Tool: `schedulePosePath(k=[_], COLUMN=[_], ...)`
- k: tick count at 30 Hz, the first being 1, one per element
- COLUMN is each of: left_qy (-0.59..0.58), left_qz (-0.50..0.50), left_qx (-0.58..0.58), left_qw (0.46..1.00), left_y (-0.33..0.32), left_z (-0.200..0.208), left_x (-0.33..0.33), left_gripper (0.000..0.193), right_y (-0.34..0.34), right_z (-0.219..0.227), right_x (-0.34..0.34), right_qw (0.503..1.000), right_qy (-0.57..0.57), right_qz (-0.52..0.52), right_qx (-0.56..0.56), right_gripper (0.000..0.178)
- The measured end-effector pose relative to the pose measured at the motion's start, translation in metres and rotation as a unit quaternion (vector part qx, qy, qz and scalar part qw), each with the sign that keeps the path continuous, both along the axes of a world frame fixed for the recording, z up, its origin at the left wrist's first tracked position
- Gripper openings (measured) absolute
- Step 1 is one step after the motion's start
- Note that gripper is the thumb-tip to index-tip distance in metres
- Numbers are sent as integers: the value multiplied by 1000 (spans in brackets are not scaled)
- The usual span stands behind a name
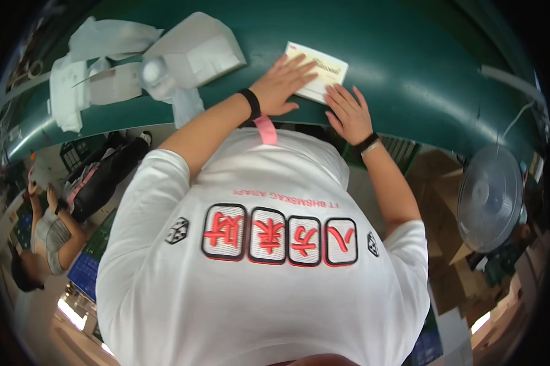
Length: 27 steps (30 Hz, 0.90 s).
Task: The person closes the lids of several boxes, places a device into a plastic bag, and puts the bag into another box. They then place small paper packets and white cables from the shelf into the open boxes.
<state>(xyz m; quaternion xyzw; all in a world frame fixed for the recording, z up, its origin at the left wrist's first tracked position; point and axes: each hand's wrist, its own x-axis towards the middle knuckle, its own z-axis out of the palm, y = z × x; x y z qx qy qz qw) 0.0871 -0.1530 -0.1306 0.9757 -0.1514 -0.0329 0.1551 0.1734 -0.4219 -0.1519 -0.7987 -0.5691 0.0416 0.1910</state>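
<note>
A flat cream-and-white box [331, 74] with printing on its top lies on the green table. My left hand [281, 84] rests flat over its left part, fingers stretched out and spread. The fingertips of my right hand [350, 114] touch the box's near right edge; the fingers are straight and the thumb stands apart. Neither hand is wrapped round anything. A black band is on each wrist, and a pink strip hangs beside the left one.
On the table's left lie an open white carton [205, 52], clear plastic bags [113, 36] and a whitish roll-like thing [155, 72]. A fan [491, 198] stands at right beside cardboard boxes [436, 226]. Another person [58, 235] is at the left, away from the green table [409, 73].
</note>
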Motion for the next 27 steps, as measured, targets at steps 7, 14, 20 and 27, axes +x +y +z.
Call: schedulePosePath(k=[7,14,20,27], left_qy=[-56,-218,-165,75], left_qz=[126,434,688,639], left_qx=[-296,-196,-129,-301], left_qw=[945,852,695,703], left_y=[45,88,108,148], left_z=[5,5,-57,-61], left_x=[-56,-148,-181,-211], left_gripper=[43,36,46,34], right_y=[80,3,-149,24], right_z=[26,18,27,48], right_x=[-16,36,129,36], right_qw=[995,971,872,973], right_qy=[-1,-87,-229,159], right_qz=[-88,-155,-386,-162], right_qx=[-44,-162,-195,41], right_gripper=[75,79,54,20])
